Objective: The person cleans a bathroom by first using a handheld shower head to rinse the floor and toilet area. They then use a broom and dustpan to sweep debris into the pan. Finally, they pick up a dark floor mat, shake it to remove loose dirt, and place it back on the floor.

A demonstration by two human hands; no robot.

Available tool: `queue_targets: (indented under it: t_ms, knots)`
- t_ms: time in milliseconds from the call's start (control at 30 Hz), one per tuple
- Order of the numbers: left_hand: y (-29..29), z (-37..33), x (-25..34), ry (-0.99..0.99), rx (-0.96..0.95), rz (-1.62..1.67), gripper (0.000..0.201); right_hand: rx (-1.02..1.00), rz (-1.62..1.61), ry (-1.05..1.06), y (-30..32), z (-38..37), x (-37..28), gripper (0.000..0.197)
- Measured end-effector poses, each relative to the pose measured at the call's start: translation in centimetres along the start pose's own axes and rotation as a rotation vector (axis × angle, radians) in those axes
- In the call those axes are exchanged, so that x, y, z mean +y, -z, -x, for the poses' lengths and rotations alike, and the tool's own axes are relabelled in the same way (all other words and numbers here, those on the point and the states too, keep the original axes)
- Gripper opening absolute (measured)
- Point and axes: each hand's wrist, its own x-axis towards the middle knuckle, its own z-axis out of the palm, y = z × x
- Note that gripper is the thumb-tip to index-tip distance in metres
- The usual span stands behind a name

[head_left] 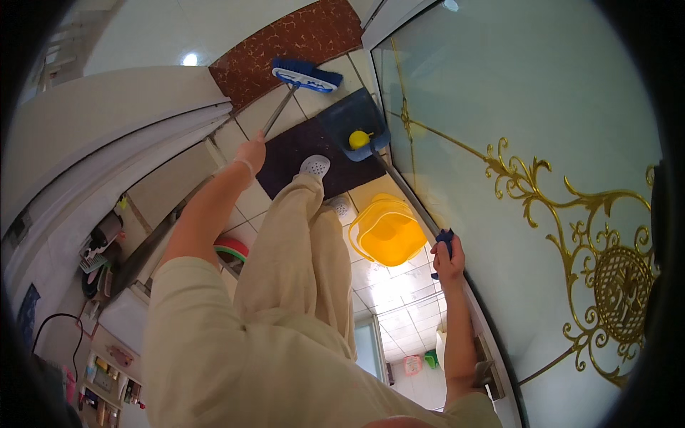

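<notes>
My left hand (251, 153) is closed around the grey pole of a broom (303, 77). Its white-and-blue head with dark blue bristles rests on the pale floor tiles, by the reddish-brown threshold strip. In my right hand (449, 264) is the upper end of the long handle of a blue dustpan (360, 107); something dark blue shows at the grip. The dustpan lies partly over a dark mat (292, 160), close to the glass door. Inside it sits a small yellow round object (359, 139), whose kind I cannot make out.
A yellow bucket (389, 232) stands right of my feet, which are in light clogs (315, 166). The frosted glass door (514, 93) with gold scrollwork bounds the right side. Along the left are a white door frame (121, 93) and a cabinet with brushes (100, 250).
</notes>
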Motion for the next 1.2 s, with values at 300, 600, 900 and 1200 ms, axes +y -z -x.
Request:
queue_targets:
  t_ms: [300, 600, 900, 1200]
  knots:
    - [-3.3, 6.6, 2.3, 0.056, 0.283, 0.578, 0.056, -0.029, 0.065, 0.096, 4.3, 0.1, 0.5, 0.022]
    - [-9.3, 12.7, 6.0, 0.137, 0.406, 0.833, 0.041, 0.065, 0.152, 0.28, 10.8, 4.5, 3.6, 0.02]
    - [-11.6, 18.3, 8.9, 0.194, 0.239, 1.182, 0.031, 0.021, 0.171, 0.249, 13.0, 2.8, 5.6, 0.019]
    - [-12.1, 9.2, 11.7, 0.291, 0.22, 1.165, 0.023, 0.119, 0.526, 0.512, 0.8, -6.7, 4.8, 0.022]
